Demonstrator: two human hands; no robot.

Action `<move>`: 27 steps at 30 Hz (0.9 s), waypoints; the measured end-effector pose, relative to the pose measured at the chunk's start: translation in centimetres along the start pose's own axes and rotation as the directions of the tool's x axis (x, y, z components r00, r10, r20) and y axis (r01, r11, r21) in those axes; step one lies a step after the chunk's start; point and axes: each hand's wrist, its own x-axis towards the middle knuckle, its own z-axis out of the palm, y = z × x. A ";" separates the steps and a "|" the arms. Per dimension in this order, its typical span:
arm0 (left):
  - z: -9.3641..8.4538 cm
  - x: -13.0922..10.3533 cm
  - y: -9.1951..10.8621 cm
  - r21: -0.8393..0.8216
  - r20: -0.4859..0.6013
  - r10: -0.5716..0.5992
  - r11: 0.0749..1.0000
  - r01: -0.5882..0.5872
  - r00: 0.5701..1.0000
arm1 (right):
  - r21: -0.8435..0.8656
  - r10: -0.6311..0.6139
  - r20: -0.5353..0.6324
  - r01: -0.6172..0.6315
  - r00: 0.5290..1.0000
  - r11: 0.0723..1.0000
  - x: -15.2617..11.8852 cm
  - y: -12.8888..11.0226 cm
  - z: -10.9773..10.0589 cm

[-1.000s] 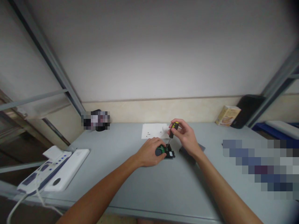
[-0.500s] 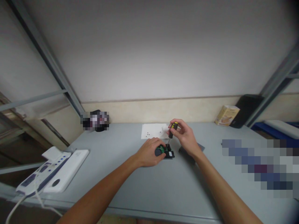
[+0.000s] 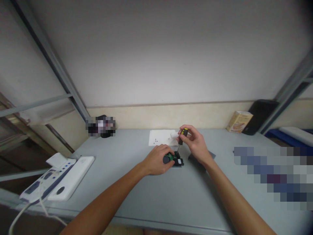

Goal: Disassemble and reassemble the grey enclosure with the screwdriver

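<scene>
My left hand point(image 3: 157, 160) grips a small black device point(image 3: 179, 162) from its left side, thumb and fingers closed round it on the table. Green circuit board and a dark round part show between the fingers; the rest lies under my palm. In my right hand point(image 3: 194, 142) is a screwdriver point(image 3: 183, 134) with a black and yellow handle, pinched near its top. The shaft slants down and its tip reaches the device's far right part. Behind the hands lies a white sheet of paper point(image 3: 161, 137) with several tiny dark screws on it.
A dark flat panel point(image 3: 199, 162) lies under my right wrist. White power strips point(image 3: 73, 179) with a cable lie at the left. A yellow box point(image 3: 239, 121) and a black upright object point(image 3: 260, 116) stand at the back right. Blurred items lie at both sides.
The screwdriver's tip has shifted slightly right along the device, and the handle leans a little differently. My left hand keeps its hold. The whole view has moved slightly.
</scene>
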 end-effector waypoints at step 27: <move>-0.2 0.6 -2.5 -0.067 -0.188 -0.079 0.995 0.067 0.979 | 0.096 0.003 -0.298 0.027 0.955 0.995 0.6 0.9 -0.8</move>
